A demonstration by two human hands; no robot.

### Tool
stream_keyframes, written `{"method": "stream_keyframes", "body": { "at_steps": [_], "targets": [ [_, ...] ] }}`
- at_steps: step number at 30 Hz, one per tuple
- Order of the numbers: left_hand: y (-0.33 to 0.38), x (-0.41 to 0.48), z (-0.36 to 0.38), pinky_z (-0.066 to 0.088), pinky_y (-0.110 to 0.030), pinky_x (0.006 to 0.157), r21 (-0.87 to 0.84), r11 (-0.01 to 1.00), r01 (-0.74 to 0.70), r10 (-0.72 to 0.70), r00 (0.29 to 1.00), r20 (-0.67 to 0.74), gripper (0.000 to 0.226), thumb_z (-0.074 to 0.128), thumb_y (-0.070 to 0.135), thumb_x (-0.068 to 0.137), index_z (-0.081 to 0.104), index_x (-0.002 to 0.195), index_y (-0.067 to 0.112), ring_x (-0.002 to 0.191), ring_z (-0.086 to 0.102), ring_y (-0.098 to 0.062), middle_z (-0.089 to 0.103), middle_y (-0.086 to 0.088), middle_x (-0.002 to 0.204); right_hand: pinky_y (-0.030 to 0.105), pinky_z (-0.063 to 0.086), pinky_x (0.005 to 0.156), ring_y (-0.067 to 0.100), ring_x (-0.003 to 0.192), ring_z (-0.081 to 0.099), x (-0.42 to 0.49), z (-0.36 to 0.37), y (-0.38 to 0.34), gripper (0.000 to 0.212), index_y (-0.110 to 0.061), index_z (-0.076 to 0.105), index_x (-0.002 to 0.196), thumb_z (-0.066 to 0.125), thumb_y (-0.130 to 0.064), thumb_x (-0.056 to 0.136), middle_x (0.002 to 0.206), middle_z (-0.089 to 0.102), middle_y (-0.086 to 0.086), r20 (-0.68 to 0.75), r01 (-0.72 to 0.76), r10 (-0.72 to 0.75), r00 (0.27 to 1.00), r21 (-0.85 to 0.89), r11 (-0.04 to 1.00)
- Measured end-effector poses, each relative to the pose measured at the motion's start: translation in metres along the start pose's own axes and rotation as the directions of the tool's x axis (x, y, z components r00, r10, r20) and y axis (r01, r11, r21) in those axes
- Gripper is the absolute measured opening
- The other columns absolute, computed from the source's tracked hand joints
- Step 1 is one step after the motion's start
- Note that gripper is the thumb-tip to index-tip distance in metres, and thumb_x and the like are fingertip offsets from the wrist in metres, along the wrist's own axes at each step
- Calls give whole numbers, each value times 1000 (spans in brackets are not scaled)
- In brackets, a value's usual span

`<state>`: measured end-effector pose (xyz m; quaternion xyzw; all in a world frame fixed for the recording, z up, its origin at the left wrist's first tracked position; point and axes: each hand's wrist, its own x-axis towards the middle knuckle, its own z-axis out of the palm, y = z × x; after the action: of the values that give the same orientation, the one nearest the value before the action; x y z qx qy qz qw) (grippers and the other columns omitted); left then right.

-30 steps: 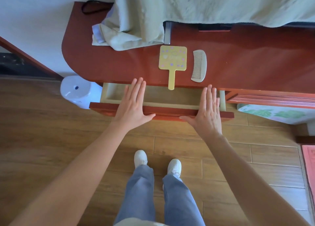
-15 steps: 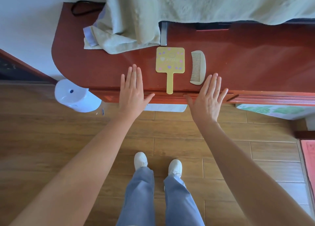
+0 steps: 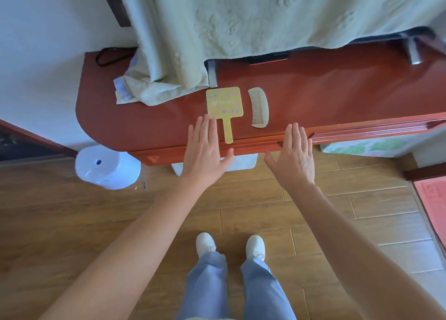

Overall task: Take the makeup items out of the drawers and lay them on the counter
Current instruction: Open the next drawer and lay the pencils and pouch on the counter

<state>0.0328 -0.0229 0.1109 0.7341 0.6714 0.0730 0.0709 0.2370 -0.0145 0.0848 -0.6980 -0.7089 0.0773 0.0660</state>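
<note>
Bright daylight, glare on counter (image 3: 337, 90), wide-angle bending, edges perhaps soft

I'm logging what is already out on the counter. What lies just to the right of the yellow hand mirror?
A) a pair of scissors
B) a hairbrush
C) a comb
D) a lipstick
C: a pale comb lies flat on the red counter just right of the yellow hand mirror, close beside it but not touching.
</note>
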Motion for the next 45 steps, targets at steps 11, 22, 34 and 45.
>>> {"method": "stream_keyframes", "body": {
  "at_steps": [11, 22, 34, 45],
  "targets": [
    [110, -21, -36, 12, -43, 116, 15, 951, -310, 309, 950, 37, 87, 18, 56, 82, 23, 144, -4, 142, 20, -34, 23, -23, 152, 44, 26, 114, 31, 142, 22, -74, -75, 66, 81, 1, 25, 144, 59, -42, 85, 151, 29, 17, -103, -141, 145, 984, 43, 989],
    [247, -51, -16, -2, -38, 117, -11, 973, -229, 229, 970, 75, 84, 37, 53, 91, 5, 149, 2, 146, 1, -30, 3, -17, 158, 37, 9, 117, 25, 146, 6, -94, -130, 191, 85, -4, 6, 148, 45, -53, 89, 158, 9, 12, 12, -30, 31, 999, -72, 997],
    [348, -71, 7, 2, -41, 119, 24, 1000, -7, 6, 999, 40, 83, 38, 51, 91, 7, 148, 0, 146, 4, -31, 7, -19, 157, 37, 10, 117, 25, 146, 8, -95, -153, 287, 81, -2, 11, 147, 45, -48, 90, 157, 13, 13, 76, 196, -195, 978, -6, 980],
    [366, -20, 43, 1, -41, 118, 53, 998, 40, -44, 997, 68, 82, 38, 50, 92, 6, 148, -1, 146, 3, -31, 7, -19, 157, 38, 13, 119, 26, 145, 9, -38, -135, 327, 81, -1, 12, 147, 44, -49, 91, 156, 16, 14, 98, 248, -245, 965, -17, 969]
  ]
}}
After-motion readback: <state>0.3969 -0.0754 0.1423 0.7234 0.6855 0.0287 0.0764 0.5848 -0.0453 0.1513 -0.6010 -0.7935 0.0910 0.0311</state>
